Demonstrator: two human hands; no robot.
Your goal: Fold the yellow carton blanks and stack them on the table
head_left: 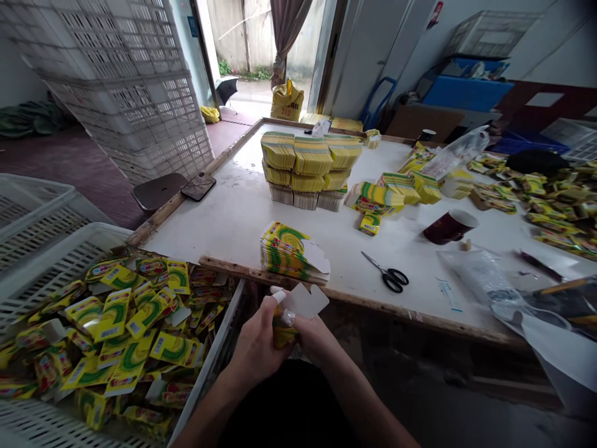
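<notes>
Close to my body, just off the table's front edge, my left hand (262, 336) and my right hand (310, 333) both grip one small yellow-green carton (282, 333). Its white end flaps (305, 302) stand up and out, and the fingers cover most of its body. White wraps show on some fingertips. A stack of flat yellow-green cartons (286, 252) lies on the table right beyond the hands. To my left, a white plastic crate (233, 311) holds many folded cartons (140, 317).
Banded bundles of flat cartons (308, 162) stand mid-table. Scissors (392, 277), a dark mug (450, 225) and a plastic bag (480, 280) lie to the right. A phone (199, 186) rests at the left edge. Tall white crates (135, 93) rise behind it.
</notes>
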